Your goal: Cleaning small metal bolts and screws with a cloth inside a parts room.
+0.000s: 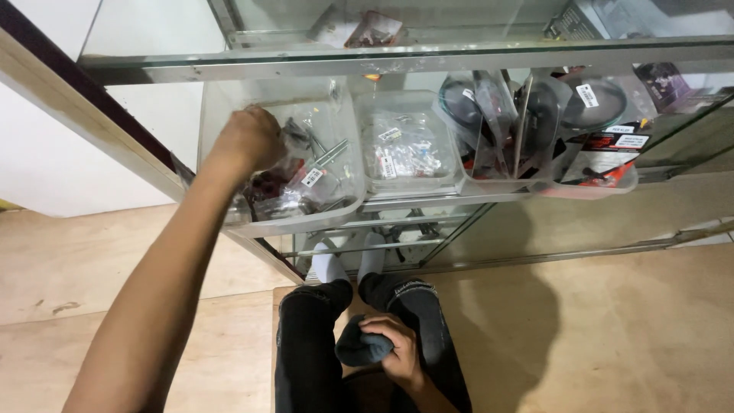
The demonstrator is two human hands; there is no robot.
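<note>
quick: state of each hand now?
Left hand: reaching into the clear bin of bagged parts; grip cannot be told.
Right hand: closed on a dark cloth.

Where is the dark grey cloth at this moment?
In the head view the dark grey cloth is bottom centre, bunched in the right hand over the person's lap, below the glass shelf that carries the clear bins.

Head camera here, looking steeply down from close above the person's lap toward the glass display case (428, 57), whose interior perhaps blurs behind reflections.
</note>
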